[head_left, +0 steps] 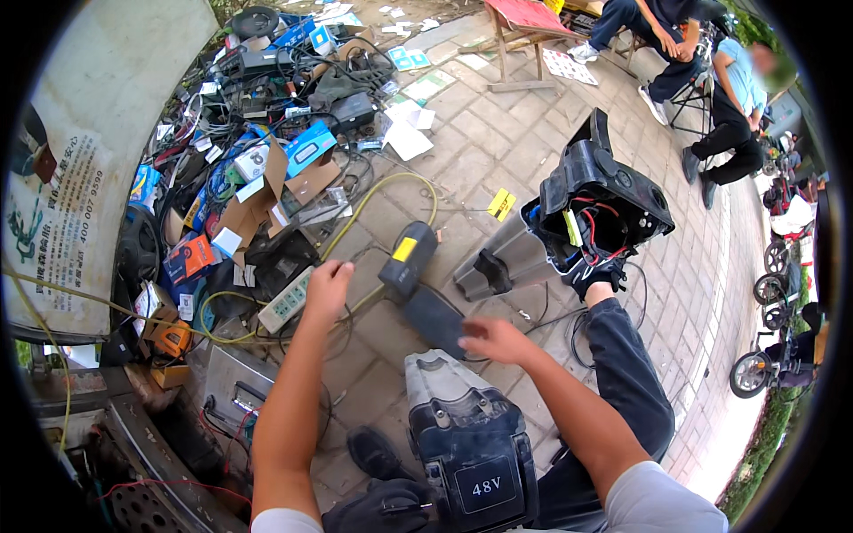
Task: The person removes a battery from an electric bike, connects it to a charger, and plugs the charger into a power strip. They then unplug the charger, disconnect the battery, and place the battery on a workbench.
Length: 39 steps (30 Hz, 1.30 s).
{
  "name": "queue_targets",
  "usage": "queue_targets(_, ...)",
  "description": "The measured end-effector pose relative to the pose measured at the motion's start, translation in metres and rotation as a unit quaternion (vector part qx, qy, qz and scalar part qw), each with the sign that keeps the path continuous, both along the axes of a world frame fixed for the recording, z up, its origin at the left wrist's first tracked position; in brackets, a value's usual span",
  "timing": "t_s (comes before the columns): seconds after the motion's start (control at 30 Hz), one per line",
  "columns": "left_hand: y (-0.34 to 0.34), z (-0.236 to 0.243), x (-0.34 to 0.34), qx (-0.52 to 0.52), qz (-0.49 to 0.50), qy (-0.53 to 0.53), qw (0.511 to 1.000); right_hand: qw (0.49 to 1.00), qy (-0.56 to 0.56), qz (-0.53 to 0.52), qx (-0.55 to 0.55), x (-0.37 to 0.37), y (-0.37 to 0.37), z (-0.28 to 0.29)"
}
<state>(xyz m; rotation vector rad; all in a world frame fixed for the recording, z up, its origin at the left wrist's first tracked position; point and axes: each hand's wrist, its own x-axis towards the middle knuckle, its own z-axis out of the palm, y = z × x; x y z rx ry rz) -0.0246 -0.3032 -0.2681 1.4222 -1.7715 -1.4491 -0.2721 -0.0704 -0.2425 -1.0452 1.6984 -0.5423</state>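
My left hand (327, 286) is raised beside a white power strip (289, 300), its fingers curled; what they hold, if anything, is unclear. My right hand (489, 339) has loosely parted fingers and holds nothing, at the edge of a dark flat pad (429, 318). A black charger-like box with a yellow label (409, 253) lies just above the pad. Between my forearms stands a black-and-silver battery case (453, 426). A similar case (498, 263) lies at upper right, joined to an open black housing (613, 204) with red wires inside.
A heap of cables, boxes and parts (275, 133) fills the upper left beside a pale signboard (62, 266). A metal box (229, 386) sits at lower left. Two seated people (724, 89) are at upper right near a stool (524, 22); wheeled vehicles (751, 369) line the right.
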Motion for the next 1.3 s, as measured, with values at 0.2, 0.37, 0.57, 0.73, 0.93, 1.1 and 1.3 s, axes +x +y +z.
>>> queue_targets(0.2, 0.041, 0.074, 0.042, 0.029, -0.054, 0.063, 0.996, 0.986, 0.024, -0.098, -0.136, 0.035, -0.085, -0.036)
queue_targets(0.37, 0.049, 0.101, 0.056, 0.057, -0.076, 0.094, 0.991, 0.894, 0.359, 0.027, -0.265, 0.051, -0.112, -0.029)
queue_targets(0.57, 0.039, 0.132, 0.063, 0.048, -0.019, 0.156, 0.986, 0.924, 0.307, 0.131, -0.186, 0.052, -0.138, -0.04)
queue_targets(0.73, 0.023, 0.152, 0.078, -0.006, 0.151, 0.29, 0.945, 0.951, 0.219, 0.038, -0.216, 0.057, -0.149, -0.006)
queue_targets(0.93, 0.005, 0.119, 0.093, -0.047, 0.152, 0.089, 0.983, 0.981, 0.058, 0.082, -0.167, 0.08, -0.176, 0.107)
queue_targets(1.1, 0.008, 0.08, 0.077, 0.003, 0.105, 0.106, 0.989, 0.938, -0.054, 0.004, -0.343, 0.069, -0.163, 0.07)
queue_targets(1.3, 0.029, 0.051, 0.07, 0.084, 0.111, 0.092, 0.986, 0.982, 0.118, -0.109, -0.098, 0.014, -0.012, -0.041)
